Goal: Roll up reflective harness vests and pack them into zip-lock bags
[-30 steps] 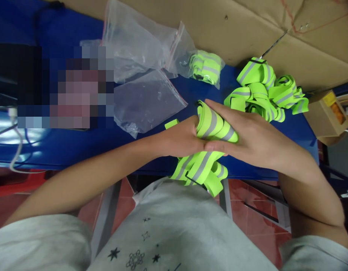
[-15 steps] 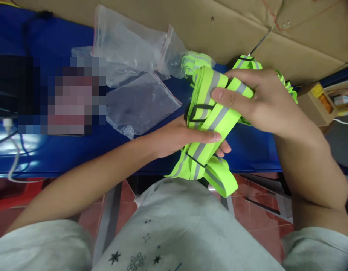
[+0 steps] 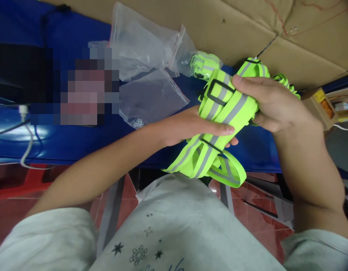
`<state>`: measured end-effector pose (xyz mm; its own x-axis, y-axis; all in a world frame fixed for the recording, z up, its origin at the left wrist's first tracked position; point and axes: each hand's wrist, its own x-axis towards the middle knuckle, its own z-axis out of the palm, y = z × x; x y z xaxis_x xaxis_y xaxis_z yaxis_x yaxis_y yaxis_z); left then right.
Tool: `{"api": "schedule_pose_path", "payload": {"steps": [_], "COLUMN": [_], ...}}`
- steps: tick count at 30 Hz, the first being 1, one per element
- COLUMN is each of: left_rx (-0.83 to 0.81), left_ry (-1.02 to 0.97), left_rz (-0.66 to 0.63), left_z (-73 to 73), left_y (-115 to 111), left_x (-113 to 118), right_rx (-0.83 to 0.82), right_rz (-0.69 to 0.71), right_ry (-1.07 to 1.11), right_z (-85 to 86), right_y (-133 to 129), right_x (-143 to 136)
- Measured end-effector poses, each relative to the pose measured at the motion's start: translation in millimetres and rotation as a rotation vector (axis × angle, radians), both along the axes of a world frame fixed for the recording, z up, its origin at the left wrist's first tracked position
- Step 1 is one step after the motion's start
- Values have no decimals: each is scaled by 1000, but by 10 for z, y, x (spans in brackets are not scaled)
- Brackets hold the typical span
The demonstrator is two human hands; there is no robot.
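Note:
A folded bundle of neon-yellow reflective straps point(image 3: 230, 113) with grey stripes and black plastic buckles is held between my two hands. My left hand point(image 3: 199, 128) wraps round its lower middle, thumb on top and fingertips showing at the far side. At the upper right end, my right hand point(image 3: 275, 99) grips the folds, with its thumb pressed on the top layer. Loose strap ends and a loop hang below my left hand, over the table's front edge near my shirt. The right fingers are partly hidden behind the bundle.
Clear zip bags point(image 3: 154, 98) lie on the blue table point(image 3: 106, 146), left of the bundle. Beyond it sits a rolled strap bundle point(image 3: 205, 64), with more straps point(image 3: 285, 82) to the right. A cardboard box point(image 3: 319, 107) stands far right; a white cable point(image 3: 25, 150) droops at left.
The bundle has turned slightly, and its upper buckle sits higher. My right thumb has shifted up toward the bundle's top edge. The whole view has moved a little.

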<state>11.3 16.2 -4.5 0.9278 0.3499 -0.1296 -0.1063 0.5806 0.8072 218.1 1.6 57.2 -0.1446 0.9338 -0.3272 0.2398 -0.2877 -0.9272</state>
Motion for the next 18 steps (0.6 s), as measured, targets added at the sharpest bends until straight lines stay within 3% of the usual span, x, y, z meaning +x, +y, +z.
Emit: {"api": "schedule_pose_path", "payload": {"steps": [8,12,18], "left_rx": [-3,-5,104], "left_ry": [27,37,-41], "left_rz": [128,190,178], "left_z": [-47,-59,-43], "left_y": [-11,20,38], "left_x": [36,48,12], "right_rx": [284,591,579], "right_rz": [112,43,352], "right_ry": [-435,-512,-653], "right_z": [-393,-285,-29], "right_y": [147,55,-99], "right_x": [-60,-139,-183]}}
